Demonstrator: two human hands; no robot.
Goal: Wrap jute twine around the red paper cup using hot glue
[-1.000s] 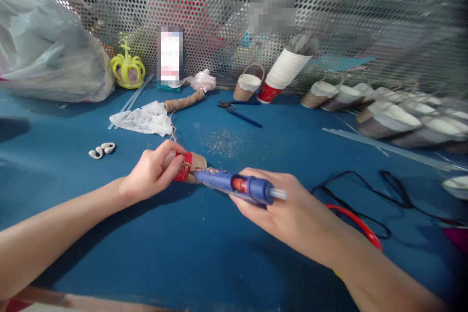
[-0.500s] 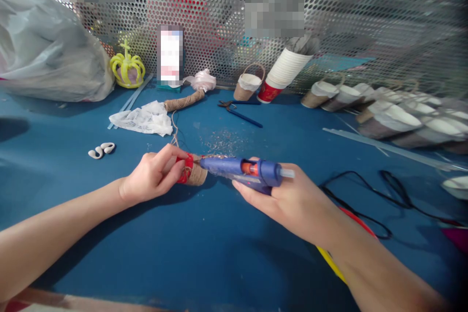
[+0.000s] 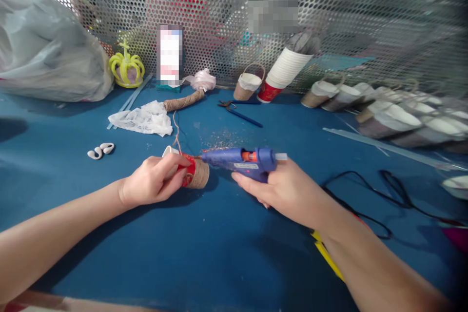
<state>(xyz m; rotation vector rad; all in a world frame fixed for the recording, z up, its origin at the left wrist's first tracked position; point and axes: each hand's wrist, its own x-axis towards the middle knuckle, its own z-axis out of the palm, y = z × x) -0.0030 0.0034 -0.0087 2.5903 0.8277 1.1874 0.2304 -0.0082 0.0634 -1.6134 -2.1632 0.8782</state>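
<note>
A red paper cup (image 3: 189, 171), lying on its side, is gripped in my left hand (image 3: 155, 178). Jute twine (image 3: 201, 174) winds round the cup's base end, and a loose strand (image 3: 177, 131) runs from it toward the back. My right hand (image 3: 281, 185) is closed round a blue hot glue gun (image 3: 237, 157), with a clear glue stick poking out of its rear. The gun's nozzle points left and sits right by the twine-wrapped part; whether it touches is hard to tell. Behind the cup lies a twine-wrapped stem (image 3: 183, 102) with a pink flower-like top (image 3: 203, 80).
Pliers (image 3: 239, 113) lie behind the glue gun. A tilted stack of paper cups (image 3: 288, 70), a small handled basket (image 3: 246, 90) and several more baskets stand along the back and right. A phone (image 3: 170, 54), yellow crown (image 3: 126, 68) and plastic bag (image 3: 51, 48) stand at back left. Black cord (image 3: 360, 200) lies right.
My left hand has shifted slightly, showing more of the cup and its white rim. The glue gun has tilted and risen a little, its nozzle still near the twine.
</note>
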